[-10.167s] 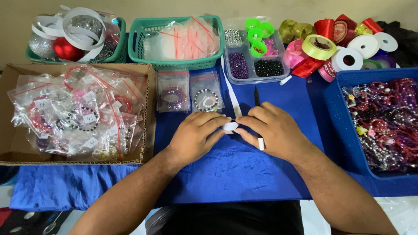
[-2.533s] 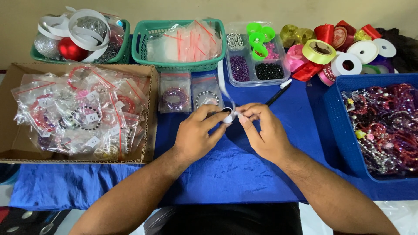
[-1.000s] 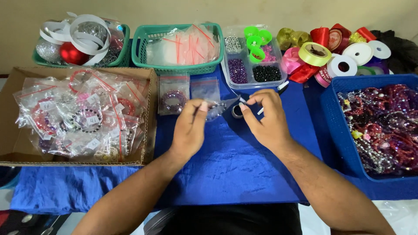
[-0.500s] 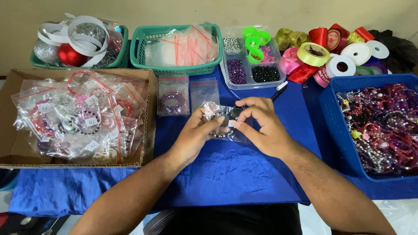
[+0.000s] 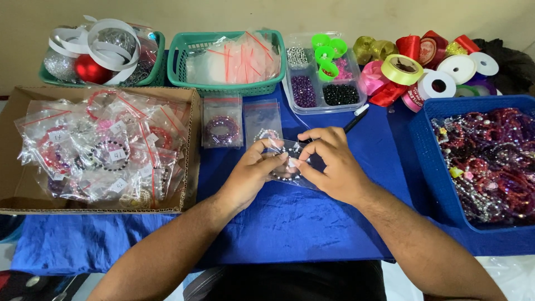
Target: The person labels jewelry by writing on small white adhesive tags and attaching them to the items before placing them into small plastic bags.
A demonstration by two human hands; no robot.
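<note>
Blue cloth (image 5: 290, 223) covered your bench, seen from the head camera. Your left hand (image 5: 251, 175) and right hand (image 5: 331, 164) met at mid-bench, each grip pinched on a small clear bag (image 5: 290, 161) holding a beaded bracelet, raised just above the cloth. Two filled bags (image 5: 223, 120) lay flat just beyond your hands. To your left stood a cardboard box (image 5: 192, 145) of packed bags; to your right, a blue bin (image 5: 429, 161) of loose bracelets. A black pen (image 5: 354, 120) lay near your right hand.

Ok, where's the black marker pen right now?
The black marker pen lies on the blue cloth, just past the right hand, below the clear bead tray.
</note>
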